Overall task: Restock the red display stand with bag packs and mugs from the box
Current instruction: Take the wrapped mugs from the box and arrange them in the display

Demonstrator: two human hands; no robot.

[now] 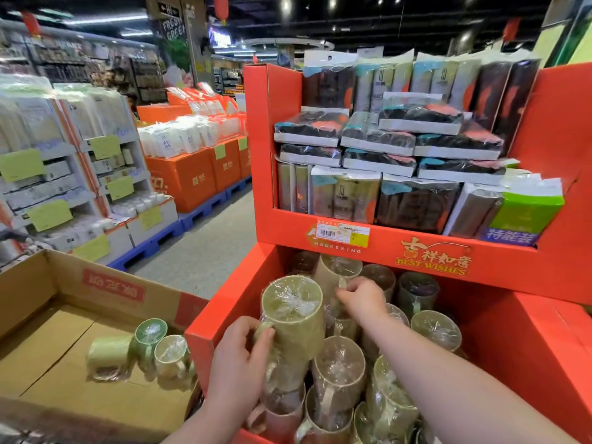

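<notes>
The red display stand fills the right half of the view. Its upper shelf is stacked with bag packs; its lower bin holds several plastic-wrapped mugs. My left hand grips the handle of a green wrapped mug held over the bin's left side. My right hand reaches deeper into the bin, fingers curled on the wrap of a mug there. At lower left stands the cardboard box with three green mugs lying in it.
An aisle of grey floor runs between the stand and the shelves on the left. Orange cartons on blue pallets with white packs sit further back. A green pack leans at the upper shelf's right end.
</notes>
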